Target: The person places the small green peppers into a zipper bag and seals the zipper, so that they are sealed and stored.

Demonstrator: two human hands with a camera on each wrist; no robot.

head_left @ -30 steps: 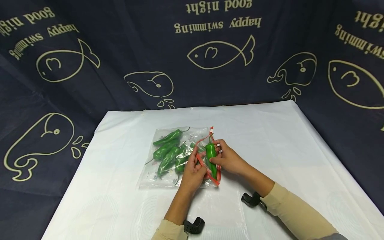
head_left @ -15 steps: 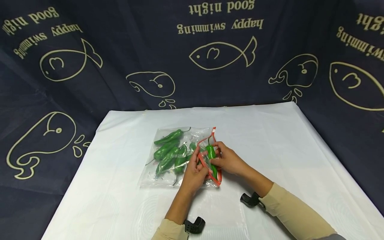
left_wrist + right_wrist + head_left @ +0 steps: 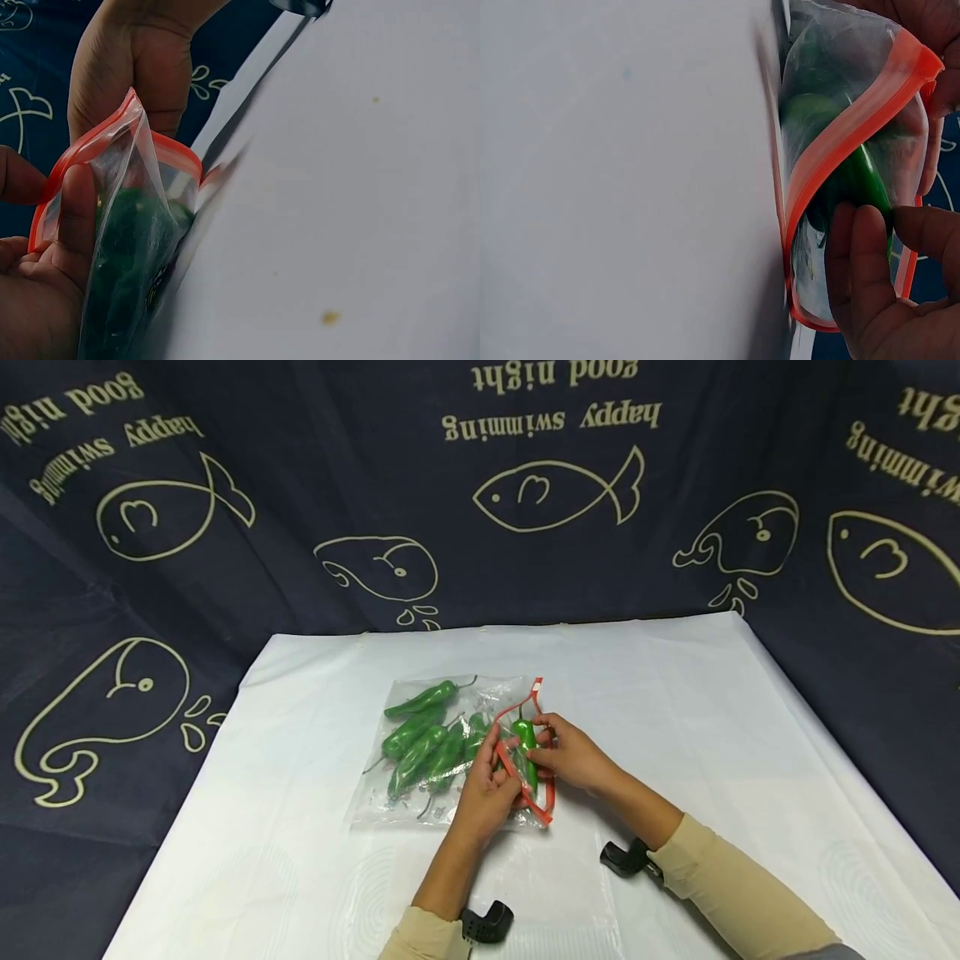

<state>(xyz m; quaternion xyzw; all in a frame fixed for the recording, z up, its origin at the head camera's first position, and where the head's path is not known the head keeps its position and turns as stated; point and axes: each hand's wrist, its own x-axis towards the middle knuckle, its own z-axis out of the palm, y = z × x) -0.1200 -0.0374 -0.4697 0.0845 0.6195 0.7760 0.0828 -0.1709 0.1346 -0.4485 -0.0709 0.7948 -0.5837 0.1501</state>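
A clear zip bag (image 3: 372, 806) with a red zip edge lies on its side, and several green peppers (image 3: 411, 732) show through the plastic. My left hand (image 3: 483, 797) grips the near part of the red edge (image 3: 64, 161), some fingers inside the mouth and the thumb outside, so the mouth gapes toward the right. My right hand (image 3: 576, 758) pinches one long green pepper (image 3: 525, 735) between thumb and fingers. In the right wrist view this pepper (image 3: 870, 180) lies within the mouth, partly behind the red zip band.
A white cloth covers the table (image 3: 660, 693), with a dark blue printed curtain (image 3: 555, 568) behind it. Flat clear plastic (image 3: 555, 893) lies on the cloth between the forearms. Black wrist devices (image 3: 486, 923) sit under both wrists.
The pinched pepper has slid slightly left, deeper into the mouth, its lower end more covered. Peppers inside the bag have shifted a little left. Both hands stay in nearly the same place.
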